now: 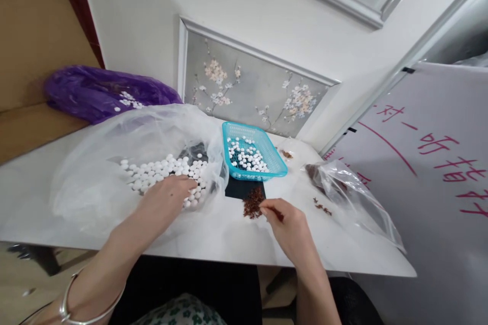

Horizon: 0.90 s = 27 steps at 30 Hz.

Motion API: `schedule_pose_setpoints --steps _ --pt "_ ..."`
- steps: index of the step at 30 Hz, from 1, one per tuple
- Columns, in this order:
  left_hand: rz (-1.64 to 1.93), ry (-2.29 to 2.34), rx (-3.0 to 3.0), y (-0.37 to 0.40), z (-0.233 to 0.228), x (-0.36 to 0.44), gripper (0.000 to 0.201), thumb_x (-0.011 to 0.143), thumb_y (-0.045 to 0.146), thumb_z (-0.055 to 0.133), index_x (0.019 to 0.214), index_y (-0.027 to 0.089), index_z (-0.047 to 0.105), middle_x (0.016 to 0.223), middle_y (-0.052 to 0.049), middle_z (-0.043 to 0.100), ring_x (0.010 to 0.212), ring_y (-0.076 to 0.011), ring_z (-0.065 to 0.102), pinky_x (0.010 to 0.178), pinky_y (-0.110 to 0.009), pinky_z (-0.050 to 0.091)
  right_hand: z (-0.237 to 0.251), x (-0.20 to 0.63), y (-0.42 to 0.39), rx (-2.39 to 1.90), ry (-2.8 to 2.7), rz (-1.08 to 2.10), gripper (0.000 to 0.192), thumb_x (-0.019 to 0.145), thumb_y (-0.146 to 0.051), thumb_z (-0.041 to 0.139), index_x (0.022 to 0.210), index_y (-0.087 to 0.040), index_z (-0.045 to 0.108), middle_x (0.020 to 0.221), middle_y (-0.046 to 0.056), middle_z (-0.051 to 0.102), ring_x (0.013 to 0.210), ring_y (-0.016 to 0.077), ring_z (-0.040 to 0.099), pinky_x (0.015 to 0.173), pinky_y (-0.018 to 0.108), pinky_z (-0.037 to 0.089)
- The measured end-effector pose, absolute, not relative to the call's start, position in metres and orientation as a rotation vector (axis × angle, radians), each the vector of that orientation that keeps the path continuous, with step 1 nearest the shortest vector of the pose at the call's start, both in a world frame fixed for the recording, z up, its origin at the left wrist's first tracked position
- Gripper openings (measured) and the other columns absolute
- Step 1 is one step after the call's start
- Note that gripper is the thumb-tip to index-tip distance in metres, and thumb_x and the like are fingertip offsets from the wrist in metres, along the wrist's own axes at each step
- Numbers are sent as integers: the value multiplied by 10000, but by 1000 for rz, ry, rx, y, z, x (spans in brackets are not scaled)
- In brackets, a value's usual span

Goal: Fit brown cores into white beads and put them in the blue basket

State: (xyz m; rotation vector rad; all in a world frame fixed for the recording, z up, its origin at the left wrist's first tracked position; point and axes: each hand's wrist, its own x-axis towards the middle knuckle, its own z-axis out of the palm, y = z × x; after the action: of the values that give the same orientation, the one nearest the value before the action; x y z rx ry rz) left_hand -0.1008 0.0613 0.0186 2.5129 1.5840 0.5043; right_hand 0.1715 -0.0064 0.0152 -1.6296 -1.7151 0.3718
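Observation:
My left hand reaches into the mouth of a clear plastic bag full of small white balls. Its fingers are bent together around a white ball among the others, though the grip is partly hidden. On the white table, thumb and forefinger of my right hand are pinched at the edge of a little heap of reddish-brown bits. What the pinch holds looks like one such small brown piece. Behind the heap stands a turquoise plastic basket with many white balls inside.
A dark flat sheet lies partly under the basket. Right of it are scattered brown bits and a clear bag. A purple bag with white balls sits back left. A framed flower picture and a whiteboard border the table.

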Motion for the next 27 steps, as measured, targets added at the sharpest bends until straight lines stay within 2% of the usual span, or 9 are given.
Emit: schedule_pose_setpoints --steps 5,10,14,17,19,24,27 --pt "757 1624 2424 54 35 -95 290 872 225 405 1012 201 658 1006 -90 677 838 -232 627 731 -332 436 -3 174 -12 -1698 -1698 374 207 820 -180 484 789 -215 685 796 24 673 703 177 613 673 272 448" --pt "1202 1315 1964 28 57 -78 150 833 327 566 875 224 668 968 -29 665 833 -172 598 722 -259 448 -12 169 -11 -1736 -1680 354 206 807 -160 499 801 -229 693 795 21 650 701 183 599 689 286 429" --pt "1024 963 1409 1 49 -54 215 751 338 690 936 229 688 917 -15 673 775 -141 595 723 -237 469 -14 165 -13 -1730 -1666 338 204 818 -150 489 769 -218 675 804 30 635 716 187 595 694 294 425" --pt "807 743 1020 -13 33 -33 228 756 330 700 949 209 693 790 -11 659 756 -116 594 745 -215 472 -14 166 -15 -1706 -1664 334 195 838 -150 475 756 -209 642 816 33 620 720 179 586 692 291 433" --pt "757 651 805 -16 25 -22 203 762 304 703 943 213 688 777 2 634 744 -91 586 739 -192 471 -11 167 -18 -1672 -1654 353 181 853 -165 472 755 -203 619 830 34 615 725 172 581 676 279 440" --pt "784 586 602 -10 13 -12 100 752 247 721 812 173 688 764 5 619 716 -58 577 718 -148 476 5 159 -36 -1483 -1442 625 151 887 -258 508 763 -196 567 680 -1 574 642 148 537 612 245 439" --pt "804 609 562 -4 9 -12 138 728 237 745 826 144 715 789 -8 642 710 -50 584 720 -129 485 17 148 -48 -1345 -1323 796 130 892 -282 529 804 -192 563 643 -14 578 616 130 546 618 233 449"
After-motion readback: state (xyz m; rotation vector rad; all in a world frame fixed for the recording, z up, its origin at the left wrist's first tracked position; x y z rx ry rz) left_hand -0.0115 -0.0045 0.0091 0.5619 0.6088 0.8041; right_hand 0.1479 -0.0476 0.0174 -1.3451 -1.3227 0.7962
